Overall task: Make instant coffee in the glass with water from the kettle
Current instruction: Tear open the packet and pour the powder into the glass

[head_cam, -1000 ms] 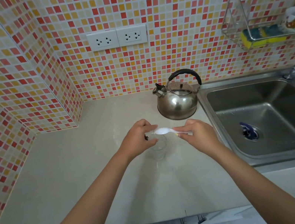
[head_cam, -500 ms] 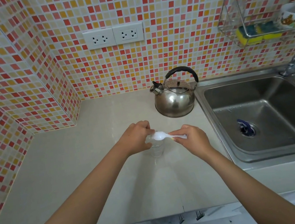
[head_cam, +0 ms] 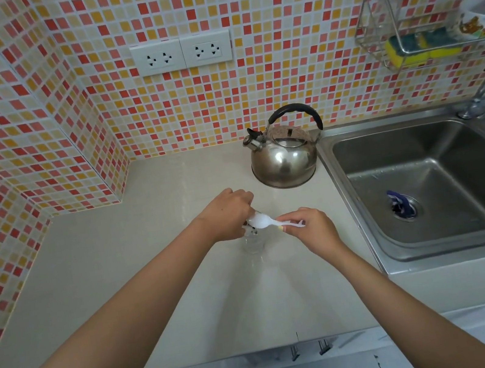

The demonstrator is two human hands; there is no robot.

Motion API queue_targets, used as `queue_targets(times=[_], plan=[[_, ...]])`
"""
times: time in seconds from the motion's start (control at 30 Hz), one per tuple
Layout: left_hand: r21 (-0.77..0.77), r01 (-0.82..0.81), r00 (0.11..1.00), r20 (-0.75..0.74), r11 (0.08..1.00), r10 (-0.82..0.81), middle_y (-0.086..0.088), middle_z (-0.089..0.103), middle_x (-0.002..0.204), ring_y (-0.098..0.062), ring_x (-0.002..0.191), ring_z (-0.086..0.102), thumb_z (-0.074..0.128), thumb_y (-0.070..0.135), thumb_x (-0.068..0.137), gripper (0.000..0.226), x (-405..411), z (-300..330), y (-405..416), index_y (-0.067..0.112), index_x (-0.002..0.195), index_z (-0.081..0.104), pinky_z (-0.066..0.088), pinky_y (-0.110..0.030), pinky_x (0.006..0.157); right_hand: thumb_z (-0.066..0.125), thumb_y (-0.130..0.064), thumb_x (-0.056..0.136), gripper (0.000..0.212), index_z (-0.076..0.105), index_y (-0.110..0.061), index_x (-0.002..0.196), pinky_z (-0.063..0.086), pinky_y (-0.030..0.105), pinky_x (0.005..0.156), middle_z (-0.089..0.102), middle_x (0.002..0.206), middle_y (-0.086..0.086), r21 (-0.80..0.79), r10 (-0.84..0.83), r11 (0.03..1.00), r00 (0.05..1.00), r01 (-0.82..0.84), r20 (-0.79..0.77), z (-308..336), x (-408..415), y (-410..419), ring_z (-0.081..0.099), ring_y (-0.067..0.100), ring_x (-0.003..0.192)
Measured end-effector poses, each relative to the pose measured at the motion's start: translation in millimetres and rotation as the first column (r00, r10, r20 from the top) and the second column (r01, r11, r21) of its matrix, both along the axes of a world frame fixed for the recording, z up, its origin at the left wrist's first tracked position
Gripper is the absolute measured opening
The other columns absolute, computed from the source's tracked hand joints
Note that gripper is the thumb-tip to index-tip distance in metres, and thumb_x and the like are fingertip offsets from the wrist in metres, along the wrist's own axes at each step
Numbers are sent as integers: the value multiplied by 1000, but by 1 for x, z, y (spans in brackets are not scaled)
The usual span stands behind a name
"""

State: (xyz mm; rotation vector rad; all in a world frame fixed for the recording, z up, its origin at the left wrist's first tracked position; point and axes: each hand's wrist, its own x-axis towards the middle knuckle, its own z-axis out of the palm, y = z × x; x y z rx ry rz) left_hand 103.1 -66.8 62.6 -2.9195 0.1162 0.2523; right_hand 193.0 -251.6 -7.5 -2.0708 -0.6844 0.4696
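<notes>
While both forearms reach in from 6 o'clock, my left hand (head_cam: 228, 215) sits curled over the rim of the glass (head_cam: 253, 243), pinching something small and dark; what it is I cannot tell. My right hand (head_cam: 313, 229) pinches the handle of a white spoon (head_cam: 268, 222), bowl poised over the glass mouth.

Glass: on the counter (head_cam: 120, 268), centre, looks empty.

Risk: the glass is light; a nudge from either hand could tip it, or the powder could miss the narrow mouth.

Kettle (head_cam: 284, 154) at 12 o'clock, just beyond, path clear. Sink (head_cam: 426, 178) at 2 o'clock. Sockets (head_cam: 181, 53) on the far wall at 12; rack (head_cam: 421, 35) with sponge at 1.
</notes>
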Motion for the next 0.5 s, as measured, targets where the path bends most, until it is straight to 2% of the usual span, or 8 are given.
queue_targets(times=[0.3,0.5], plan=[[223,129,989,-99,966,-109,-6,60,99,-24,89,55,55,7,83,21,7,5,-10,12,96,70,31,-31,71,73,-18,79,17,76,-28,93,48,34,73,71,91,5,67,-7,998,991,16,-132,-11,1,-2,55,12,73],[347,239,968,-161,907,-194,-9,62,102,-25,93,54,62,10,85,16,13,10,-20,12,100,70,28,-33,71,72,-20,79,17,77,-27,94,46,34,72,72,90,6,77,14,997,987,-2,-157,-16,2,-2,53,10,71]])
